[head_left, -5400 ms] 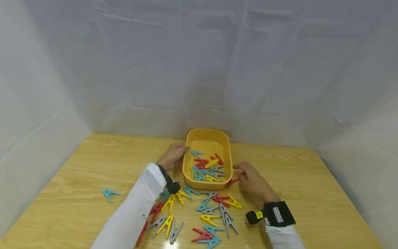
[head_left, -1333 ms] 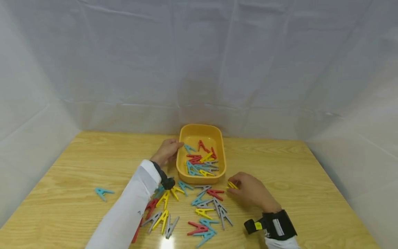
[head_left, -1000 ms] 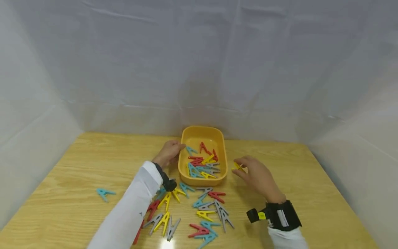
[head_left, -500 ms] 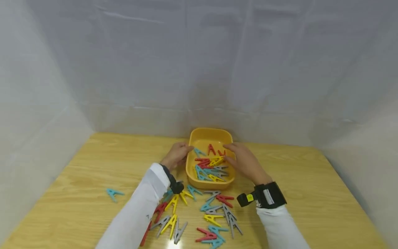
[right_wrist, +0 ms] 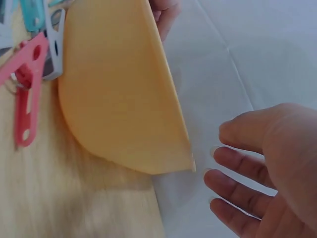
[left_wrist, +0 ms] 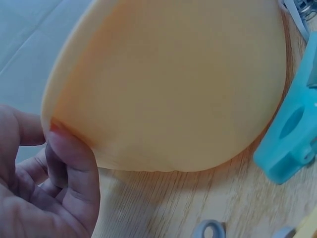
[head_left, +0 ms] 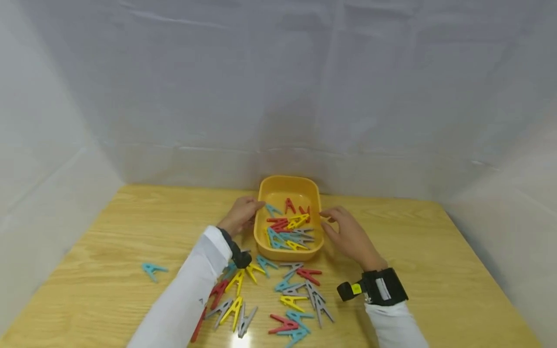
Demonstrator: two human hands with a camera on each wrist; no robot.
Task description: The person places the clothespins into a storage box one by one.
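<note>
A yellow tray (head_left: pixel 266 187) stands at the back middle of the wooden table and holds several red, blue, grey and yellow clothespins (head_left: pixel 290 231). My left hand (head_left: pixel 241 216) grips the tray's left rim. In the left wrist view its thumb (left_wrist: pixel 74 163) presses the tray's outer wall (left_wrist: pixel 173 89). My right hand (head_left: pixel 345 231) hovers just right of the tray with relaxed, spread fingers and holds nothing. The right wrist view shows the empty palm (right_wrist: pixel 267 168) beside the tray wall (right_wrist: pixel 114 89).
A loose pile of clothespins (head_left: pixel 278 295) lies on the table in front of the tray, between my forearms. One blue clothespin (head_left: pixel 152 269) lies alone at the left. White cloth walls close in the table on three sides.
My right hand picked a yellow clothespin off the table, carried it over the tray, let it go there and drew back to the right. The left hand stayed on the rim.
</note>
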